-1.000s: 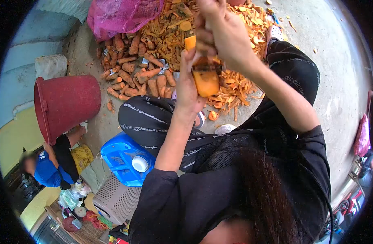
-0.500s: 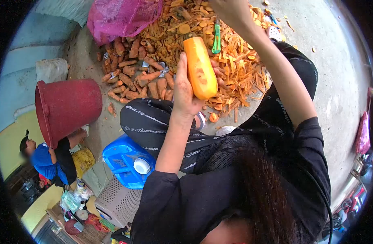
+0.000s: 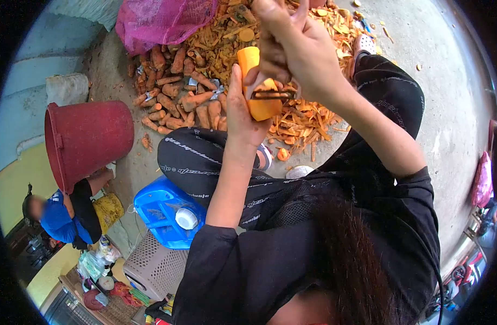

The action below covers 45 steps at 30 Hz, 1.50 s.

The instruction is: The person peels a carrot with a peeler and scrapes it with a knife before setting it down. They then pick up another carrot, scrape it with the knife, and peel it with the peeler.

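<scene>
My left hand is closed around a thick, yellow-orange vegetable, tapered toward the top and with its skin mostly off. Its exact kind is not clear. My right hand grips a peeler with a pale handle. The dark blade lies across the vegetable's lower half, touching it or just above it. Below both hands spreads a heap of orange peelings. Several unpeeled carrots lie to the left of the heap.
A pink mesh sack rests behind the carrots. To the left stand a tilted red tub and a blue jerrycan beside my knee. A grey perforated crate is below the jerrycan. Another person sits at far left.
My right hand has come down from the top edge onto the vegetable, with the peeler now showing. The vegetable has shifted slightly up and left. The green-handled tool is now hidden.
</scene>
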Motion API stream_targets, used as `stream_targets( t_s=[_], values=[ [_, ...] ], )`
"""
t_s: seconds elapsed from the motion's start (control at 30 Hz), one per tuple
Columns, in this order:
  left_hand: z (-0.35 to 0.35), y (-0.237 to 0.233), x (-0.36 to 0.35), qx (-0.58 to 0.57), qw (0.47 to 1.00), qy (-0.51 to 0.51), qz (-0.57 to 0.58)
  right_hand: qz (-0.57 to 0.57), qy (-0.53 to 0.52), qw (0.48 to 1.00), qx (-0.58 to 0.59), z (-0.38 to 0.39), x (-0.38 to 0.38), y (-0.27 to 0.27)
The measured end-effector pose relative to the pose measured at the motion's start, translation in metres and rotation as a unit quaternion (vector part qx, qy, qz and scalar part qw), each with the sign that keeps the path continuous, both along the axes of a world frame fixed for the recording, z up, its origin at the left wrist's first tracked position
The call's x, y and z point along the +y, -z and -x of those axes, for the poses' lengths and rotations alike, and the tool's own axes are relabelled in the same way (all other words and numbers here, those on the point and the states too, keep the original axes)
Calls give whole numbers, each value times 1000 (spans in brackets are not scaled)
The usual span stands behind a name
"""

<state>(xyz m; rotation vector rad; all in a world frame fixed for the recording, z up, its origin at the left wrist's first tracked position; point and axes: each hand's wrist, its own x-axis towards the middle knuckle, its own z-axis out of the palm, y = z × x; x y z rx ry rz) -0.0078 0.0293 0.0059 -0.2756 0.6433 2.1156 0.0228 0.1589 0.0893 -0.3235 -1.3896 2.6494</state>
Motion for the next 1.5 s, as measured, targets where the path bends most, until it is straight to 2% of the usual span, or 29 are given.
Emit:
stream_targets(
  t_s=[0.03, 0.13, 0.17, 0.27, 0.4, 0.47, 0.5, 0.6, 0.63, 0.73, 0.77, 0.8, 0.83, 0.87, 0.93, 1.0, 1.03, 1.13, 1.17, 1.27, 1.3, 1.4, 1.5],
  values=[
    [0, 6, -4, 8, 996, 25, -82, -36, -11, 999, -19, 0, -1, 1],
    [-3, 1, -6, 16, 997, 30, -74, -101, -3, 994, 32, 0, -9, 16],
    [-3, 1, -6, 9, 997, 31, -72, -96, 10, 995, 38, 0, -13, 17],
    [-5, 2, -8, -3, 997, 38, -64, -56, -39, 996, 55, -2, -9, 21],
    [-7, -5, -5, 25, 999, 38, -25, -109, -16, 993, 33, -4, -18, 19],
    [-15, -18, -1, 21, 999, 18, 30, -52, -20, 998, 4, -3, -17, 19],
    [-13, -12, -3, 25, 999, 14, 16, -22, -21, 999, -10, -1, -16, 19],
    [-10, 6, -6, 20, 1000, -4, -9, -57, 16, 998, -4, 6, -15, 32],
    [-10, 6, -4, 11, 1000, -17, -4, -12, 11, 999, -33, 3, -15, 24],
    [-13, -8, 4, 24, 998, -39, 50, -22, -3, 999, -26, 7, -12, 25],
    [-14, -12, 6, 36, 996, -42, 74, -39, 32, 999, -11, 12, -8, 27],
    [-17, -12, 7, 55, 997, -27, 50, -56, 66, 996, 3, 18, -3, 31],
    [-19, -12, 7, 76, 997, -10, 25, 10, 29, 999, -30, 20, 12, 23],
    [-20, -11, 8, 97, 995, 10, -2, 16, 36, 999, -2, 24, 18, 28],
    [-19, 5, 2, 61, 996, 55, -39, -136, 134, 981, 5, 35, 39, 26],
    [-21, 5, 1, 63, 994, 82, -30, -132, 227, 965, -4, 55, 66, 40],
    [-19, 3, 2, 58, 994, 81, -51, -114, 237, 964, -20, 58, 71, 40],
    [-14, -8, 3, 42, 991, 63, -111, -349, 238, 906, 37, 61, 81, 54],
    [-15, -13, 3, 40, 996, 36, -74, -431, 227, 872, 44, 58, 82, 59],
    [-8, -9, 2, 84, 996, 32, 22, -441, 131, 888, 1, 40, 54, 31],
    [-7, -11, 1, 102, 993, 43, 33, -431, 121, 893, 42, 38, 47, 29],
    [-4, -7, 0, 60, 995, -26, 75, -514, 90, 852, 40, 34, 44, 29],
    [-5, -10, 1, 63, 993, -38, 94, -467, 102, 878, 36, 31, 40, 24]
  ],
)
